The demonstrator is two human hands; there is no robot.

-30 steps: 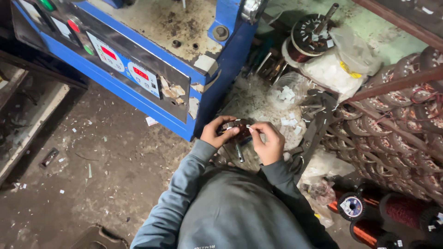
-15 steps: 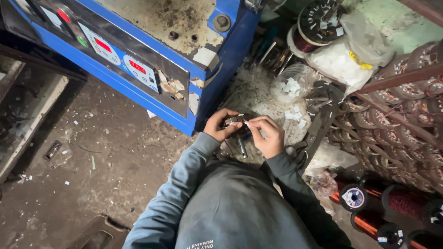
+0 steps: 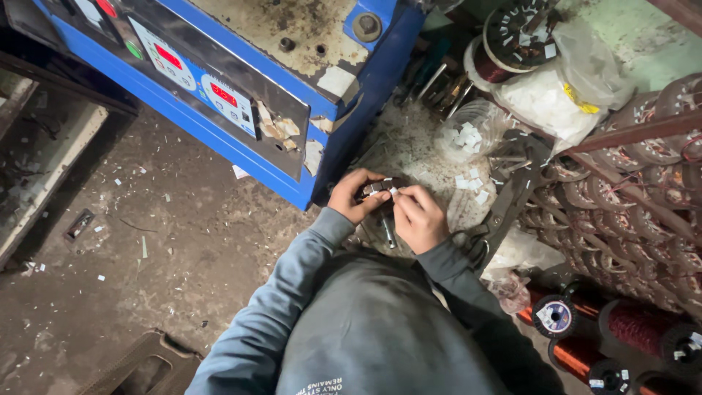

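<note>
Head view: a small dark metal part [image 3: 375, 189] is held up between both hands, just beside the blue machine [image 3: 292, 88]. The left hand [image 3: 356, 194] is curled around it, fingers clamped on it. The right hand [image 3: 418, 217] is bent close, fingertips [image 3: 398, 193] pinched on a tiny white piece at the part.

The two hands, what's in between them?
In the head view, a small dark metal part sits between the left hand and the right hand; both hands' fingers touch it.

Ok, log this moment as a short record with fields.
left hand: grips a small dark metal part
right hand: fingertips pinch a small white slip at that part
surface: littered bench with white paper bits
left of hands: blue machine with red displays
right of hands: copper wire spools, wound coils on rack
</note>
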